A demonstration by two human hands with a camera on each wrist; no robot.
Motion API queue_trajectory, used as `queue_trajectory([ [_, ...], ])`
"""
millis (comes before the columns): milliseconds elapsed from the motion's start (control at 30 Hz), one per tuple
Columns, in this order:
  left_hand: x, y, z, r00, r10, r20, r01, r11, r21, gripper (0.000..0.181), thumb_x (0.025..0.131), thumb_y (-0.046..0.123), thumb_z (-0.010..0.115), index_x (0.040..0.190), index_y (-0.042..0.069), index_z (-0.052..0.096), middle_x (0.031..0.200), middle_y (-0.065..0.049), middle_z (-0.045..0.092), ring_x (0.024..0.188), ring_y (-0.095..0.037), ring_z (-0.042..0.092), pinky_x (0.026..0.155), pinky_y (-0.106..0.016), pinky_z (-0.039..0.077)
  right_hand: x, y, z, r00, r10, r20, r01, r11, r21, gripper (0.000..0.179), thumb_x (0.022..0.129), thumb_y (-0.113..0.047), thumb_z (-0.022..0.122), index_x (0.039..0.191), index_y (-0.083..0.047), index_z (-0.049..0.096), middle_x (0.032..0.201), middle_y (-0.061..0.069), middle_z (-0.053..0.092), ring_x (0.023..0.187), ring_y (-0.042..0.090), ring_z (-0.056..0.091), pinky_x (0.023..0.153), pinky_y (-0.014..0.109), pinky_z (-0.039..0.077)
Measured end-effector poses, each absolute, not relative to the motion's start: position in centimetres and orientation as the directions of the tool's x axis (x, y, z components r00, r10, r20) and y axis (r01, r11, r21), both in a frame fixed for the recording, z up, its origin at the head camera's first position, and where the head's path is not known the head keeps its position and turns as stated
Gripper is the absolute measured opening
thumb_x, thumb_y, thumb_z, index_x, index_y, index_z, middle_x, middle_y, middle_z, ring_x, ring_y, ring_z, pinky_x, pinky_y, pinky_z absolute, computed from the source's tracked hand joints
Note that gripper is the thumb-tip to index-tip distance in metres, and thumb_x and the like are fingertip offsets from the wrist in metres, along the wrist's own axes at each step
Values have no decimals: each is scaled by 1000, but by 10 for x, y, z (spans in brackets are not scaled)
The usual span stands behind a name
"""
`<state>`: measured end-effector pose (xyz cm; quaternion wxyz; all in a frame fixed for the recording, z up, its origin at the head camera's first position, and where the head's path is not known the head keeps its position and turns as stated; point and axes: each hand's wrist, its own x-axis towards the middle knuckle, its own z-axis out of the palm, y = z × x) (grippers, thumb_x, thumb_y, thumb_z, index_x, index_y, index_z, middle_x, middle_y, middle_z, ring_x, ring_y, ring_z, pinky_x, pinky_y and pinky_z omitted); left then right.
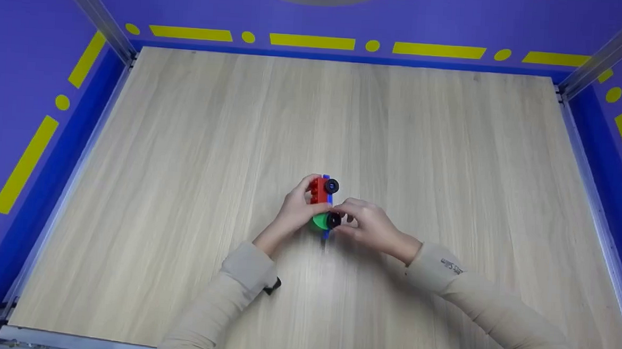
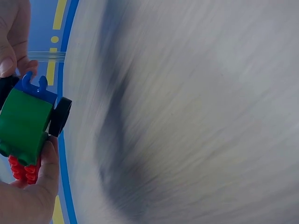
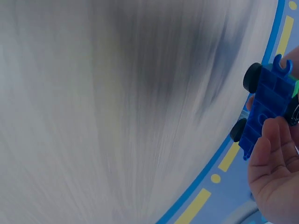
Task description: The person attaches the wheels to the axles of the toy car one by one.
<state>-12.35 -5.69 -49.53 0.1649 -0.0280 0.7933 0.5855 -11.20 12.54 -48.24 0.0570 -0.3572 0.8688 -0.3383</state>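
Observation:
A toy car stands tipped on its side above the table, its blue wheeled base [image 3: 268,100] facing right. On the base sit a red brick [image 1: 319,191] with studs and a rounded green brick [image 2: 24,122]. My left hand [image 1: 294,210] grips the car across the red and green bricks, thumb on the near side. With thumb and fingertips, my right hand [image 1: 369,226] pinches the black wheel [image 1: 333,220] beside the green brick. Another black wheel [image 1: 331,185] shows by the red brick. A blue hook [image 3: 282,65] juts from one end of the base.
The car is held over a wood-grain table [image 1: 212,137]. Blue-purple walls with yellow marks [image 1: 312,41] enclose its back and sides. A small black object [image 1: 272,286] shows at the left cuff.

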Motion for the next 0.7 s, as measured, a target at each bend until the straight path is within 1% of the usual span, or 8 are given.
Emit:
queue_trajectory([
  [100,-124,-57,-494,-945,139,-295,-245,296,923,66,75,12,67,132,16,35,131,-13,45,104,-26,54,88,-36,44,-111,124,-485,-725,-656,210,-636,521,-569,31,75,-14,69,105,-7,63,87,4,66,71,17,60,62,24,49],
  [200,-124,-58,-495,-946,137,-293,-245,287,926,65,75,11,67,132,16,36,130,-13,45,103,-26,54,87,-36,44,-110,123,-486,-726,-646,238,-650,529,-546,32,75,-15,69,105,-7,63,87,4,67,68,16,60,60,22,49],
  [467,-123,-58,-496,-942,134,-307,-266,257,929,65,76,13,66,132,17,35,133,-16,41,110,-31,50,89,-41,43,-107,122,-487,-737,-621,267,-649,539,-537,30,75,-18,68,103,-7,63,88,3,67,68,14,60,60,21,48],
  [600,-123,-58,-496,-942,133,-307,-267,256,929,63,77,13,65,132,17,35,133,-15,41,111,-30,49,90,-41,42,-106,121,-487,-746,-609,270,-640,545,-542,28,75,-18,68,101,-7,63,88,3,68,69,14,60,60,20,48],
  [700,-122,-57,-496,-946,122,-301,-262,261,929,61,76,13,65,131,17,36,131,-14,42,109,-29,50,89,-40,43,-105,120,-487,-750,-601,276,-637,545,-545,28,75,-17,68,100,-7,63,87,3,68,68,14,60,60,20,48],
])
